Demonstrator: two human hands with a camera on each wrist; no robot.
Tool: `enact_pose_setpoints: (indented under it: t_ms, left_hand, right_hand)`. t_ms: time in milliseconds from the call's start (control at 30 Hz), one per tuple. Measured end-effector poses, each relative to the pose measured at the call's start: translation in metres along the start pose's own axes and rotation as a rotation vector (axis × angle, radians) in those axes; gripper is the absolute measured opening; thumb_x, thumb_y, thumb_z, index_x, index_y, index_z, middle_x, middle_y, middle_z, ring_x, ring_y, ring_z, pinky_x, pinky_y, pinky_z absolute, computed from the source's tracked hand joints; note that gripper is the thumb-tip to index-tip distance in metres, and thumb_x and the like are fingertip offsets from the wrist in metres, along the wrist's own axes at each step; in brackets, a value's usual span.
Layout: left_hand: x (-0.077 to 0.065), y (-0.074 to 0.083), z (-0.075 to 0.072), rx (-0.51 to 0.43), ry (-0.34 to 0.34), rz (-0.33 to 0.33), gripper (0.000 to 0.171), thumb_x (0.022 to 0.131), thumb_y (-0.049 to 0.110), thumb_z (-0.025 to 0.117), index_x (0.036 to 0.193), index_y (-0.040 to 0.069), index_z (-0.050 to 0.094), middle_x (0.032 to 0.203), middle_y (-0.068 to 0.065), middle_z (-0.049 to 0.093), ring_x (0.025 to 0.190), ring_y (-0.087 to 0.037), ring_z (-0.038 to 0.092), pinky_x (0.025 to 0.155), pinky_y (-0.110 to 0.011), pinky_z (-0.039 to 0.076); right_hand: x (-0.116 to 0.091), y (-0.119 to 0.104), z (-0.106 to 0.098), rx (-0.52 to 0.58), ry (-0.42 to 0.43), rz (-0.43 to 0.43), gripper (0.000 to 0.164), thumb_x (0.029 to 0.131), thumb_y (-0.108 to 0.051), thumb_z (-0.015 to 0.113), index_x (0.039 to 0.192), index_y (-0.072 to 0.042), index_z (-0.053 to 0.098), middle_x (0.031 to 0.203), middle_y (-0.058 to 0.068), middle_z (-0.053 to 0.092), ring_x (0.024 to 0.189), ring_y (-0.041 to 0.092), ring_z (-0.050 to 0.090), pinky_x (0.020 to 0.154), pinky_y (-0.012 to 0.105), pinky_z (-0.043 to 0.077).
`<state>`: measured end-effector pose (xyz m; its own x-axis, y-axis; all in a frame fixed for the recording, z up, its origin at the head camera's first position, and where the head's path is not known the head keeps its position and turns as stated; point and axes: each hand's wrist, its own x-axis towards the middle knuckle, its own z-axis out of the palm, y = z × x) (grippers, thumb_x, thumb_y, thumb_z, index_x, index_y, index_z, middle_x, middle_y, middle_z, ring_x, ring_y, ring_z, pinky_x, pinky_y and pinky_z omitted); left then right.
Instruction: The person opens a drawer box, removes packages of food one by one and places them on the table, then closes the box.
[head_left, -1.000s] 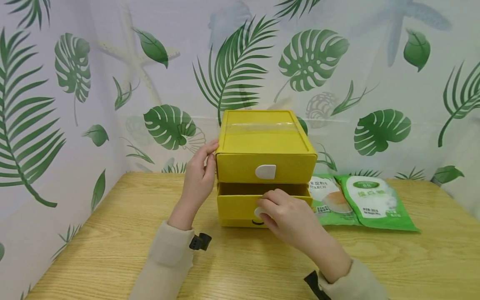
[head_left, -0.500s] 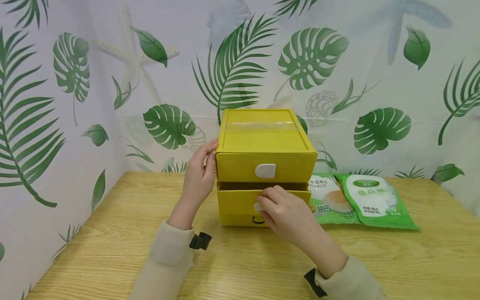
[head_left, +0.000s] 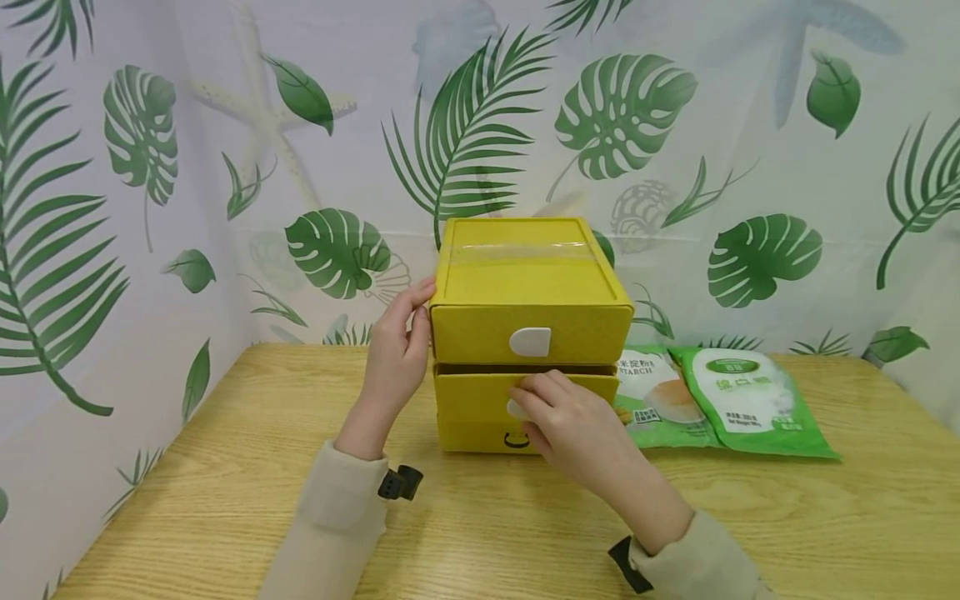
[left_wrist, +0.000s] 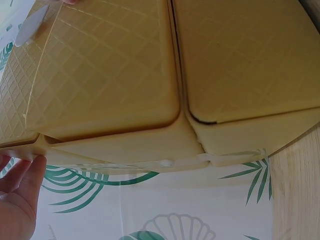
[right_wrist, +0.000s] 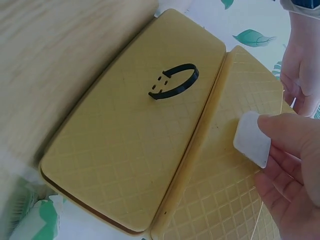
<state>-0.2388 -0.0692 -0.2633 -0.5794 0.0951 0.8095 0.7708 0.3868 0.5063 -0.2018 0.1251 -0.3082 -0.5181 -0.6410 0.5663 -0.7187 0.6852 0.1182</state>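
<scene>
A yellow box of stacked drawers (head_left: 532, 267) stands mid-table. Its middle drawer (head_left: 472, 408) sits slightly out, leaving a narrow dark gap below the top drawer (head_left: 472, 333). Thumb and fingers of my right hand (head_left: 577, 425) pinch the white tab (right_wrist: 252, 140) on the middle drawer's front. Below that drawer, the right wrist view shows a panel with a black loop handle (right_wrist: 182, 85). My left hand (head_left: 397, 358) rests its fairly straight fingers against the box's left side. In the left wrist view, its fingers (left_wrist: 30, 182) touch the box edge.
Two green-and-white packets, a starch packet (head_left: 660, 404) and another packet (head_left: 753, 408), lie right of the box. Clear tape (head_left: 525, 250) crosses the box top. A leaf-print cloth (head_left: 480, 125) hangs behind the wooden table (head_left: 225, 467).
My right hand has pushed the middle drawer inward by its tab, narrowing the gap above it and showing more of the black handle below. My left hand has stayed in place.
</scene>
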Motion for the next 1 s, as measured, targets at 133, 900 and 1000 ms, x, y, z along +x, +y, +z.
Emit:
enact_pose_setpoints:
  t_ms: [133,900,1000]
  left_hand:
    - [-0.0002,0.0005,-0.0003,-0.005,-0.003,-0.007,0.024,0.08,-0.007,0.033,0.1,-0.009,0.047,0.108,-0.017,0.045,0.099,-0.022,0.04,0.046,-0.021,0.04]
    - [-0.0007,-0.0013,-0.0001,0.01,0.007,0.001,0.024,0.08,-0.008,0.034,0.099,-0.009,0.047,0.107,-0.017,0.045,0.099,-0.021,0.041,0.047,-0.022,0.041]
    - [-0.0004,-0.0018,0.0004,0.003,0.007,0.002,0.024,0.08,-0.008,0.034,0.1,-0.009,0.047,0.108,-0.017,0.045,0.099,-0.02,0.041,0.048,-0.023,0.043]
  right_hand:
    - [-0.0002,0.0007,0.0014,-0.011,0.002,0.008,0.035,0.063,-0.012,0.064,0.095,-0.004,0.055,0.094,0.004,0.048,0.083,0.015,0.042,0.064,0.024,0.042]
    - [-0.0009,0.0043,0.0042,-0.051,-0.009,-0.001,0.037,0.063,-0.01,0.062,0.098,-0.003,0.053,0.097,0.005,0.049,0.087,0.016,0.044,0.069,0.024,0.04]
    - [-0.0009,0.0042,0.0028,-0.045,0.001,-0.006,0.037,0.062,-0.01,0.062,0.098,-0.003,0.053,0.097,0.005,0.049,0.086,0.016,0.044,0.069,0.025,0.041]
